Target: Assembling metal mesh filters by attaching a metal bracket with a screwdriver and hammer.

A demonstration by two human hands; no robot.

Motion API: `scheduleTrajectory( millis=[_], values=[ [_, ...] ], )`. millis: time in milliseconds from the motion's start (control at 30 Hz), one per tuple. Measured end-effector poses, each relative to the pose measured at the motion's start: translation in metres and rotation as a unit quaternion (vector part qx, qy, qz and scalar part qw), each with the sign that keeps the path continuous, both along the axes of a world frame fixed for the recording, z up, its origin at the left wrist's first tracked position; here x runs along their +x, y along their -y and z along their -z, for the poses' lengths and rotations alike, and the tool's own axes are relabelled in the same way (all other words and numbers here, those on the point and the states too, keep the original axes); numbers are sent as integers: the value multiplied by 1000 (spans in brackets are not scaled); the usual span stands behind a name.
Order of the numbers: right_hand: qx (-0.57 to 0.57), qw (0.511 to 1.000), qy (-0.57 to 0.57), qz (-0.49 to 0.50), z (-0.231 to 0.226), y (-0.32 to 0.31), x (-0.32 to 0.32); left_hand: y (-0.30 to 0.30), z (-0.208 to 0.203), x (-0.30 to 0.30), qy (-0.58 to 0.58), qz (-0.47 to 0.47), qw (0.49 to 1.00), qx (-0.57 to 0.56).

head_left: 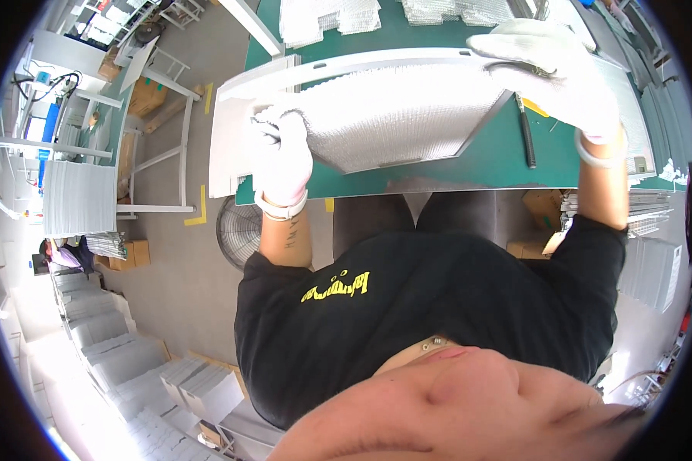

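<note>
A silvery sheet of crinkled mesh is tilted over the green table, along a pale slotted metal frame. My left hand, in a white glove, is closed at the left edge of the mesh, its fingertips partly hidden. At the far right corner, my right hand, also gloved, grips the frame with its fingers over the top bar. Below that hand lies a black-handled tool beside a small yellow piece. I cannot tell whether mesh and frame are joined.
Stacks of silvery mesh lie at the table's far side. A flat pale panel sits under the frame's left end. On the floor at left stands a round fan. Stacked grey panels and a white-legged bench are farther left.
</note>
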State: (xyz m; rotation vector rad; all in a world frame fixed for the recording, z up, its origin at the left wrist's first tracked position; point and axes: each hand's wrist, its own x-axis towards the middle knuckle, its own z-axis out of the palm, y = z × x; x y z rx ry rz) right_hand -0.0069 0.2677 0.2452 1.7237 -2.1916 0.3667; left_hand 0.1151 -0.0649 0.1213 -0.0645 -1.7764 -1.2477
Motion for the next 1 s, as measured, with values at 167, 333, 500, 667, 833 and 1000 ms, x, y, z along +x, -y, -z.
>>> scheduleTrajectory(
  millis=[167,333,500,667,833,1000],
  values=[
    [48,995,-21,-82,-25,37,6,20,-39,8,93,150,982,-63],
    [139,976,143,-86,-39,67,8,10,-26,-4,-30,109,990,-88],
    [-2,979,138,-152,-8,79,-7,-6,-7,-15,-144,66,986,45],
    [45,972,163,-165,-15,93,-11,-19,-7,-17,-176,35,977,117],
    [-26,979,135,-150,1,94,-10,-31,-7,-27,-128,18,980,153],
    [19,984,118,-130,-8,96,-7,-30,-1,-31,-146,22,965,217]
  ],
)
